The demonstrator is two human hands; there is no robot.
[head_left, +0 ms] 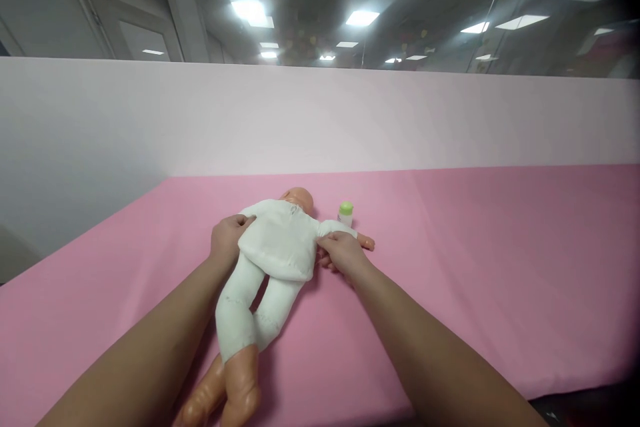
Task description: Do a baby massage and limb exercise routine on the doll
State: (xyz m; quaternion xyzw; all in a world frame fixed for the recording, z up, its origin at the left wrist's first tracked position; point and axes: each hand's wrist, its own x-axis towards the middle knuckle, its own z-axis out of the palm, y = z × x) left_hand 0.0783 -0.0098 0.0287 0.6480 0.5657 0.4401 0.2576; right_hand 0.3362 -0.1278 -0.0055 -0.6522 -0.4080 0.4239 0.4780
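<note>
A baby doll (277, 240) with a white cloth body lies on the pink surface, its head at the far end and its bare plastic feet towards me. On the doll's left-hand edge in view, my left hand (227, 239) is closed with the thumb over the white cloth; the doll's arm on that side is hidden. My right hand (343, 252) pinches the white cloth at the other side, near where the outstretched doll arm (367, 241) joins the body. Just beyond that arm stands a small bottle with a lime-green cap (346, 212), its lower part partly covered.
The pink cover (480, 267) spreads across the flat surface, with slight creases on the right. A white padded wall (320, 120) runs along the back and left. Behind it are glass with reflected ceiling lights and a door (133, 23).
</note>
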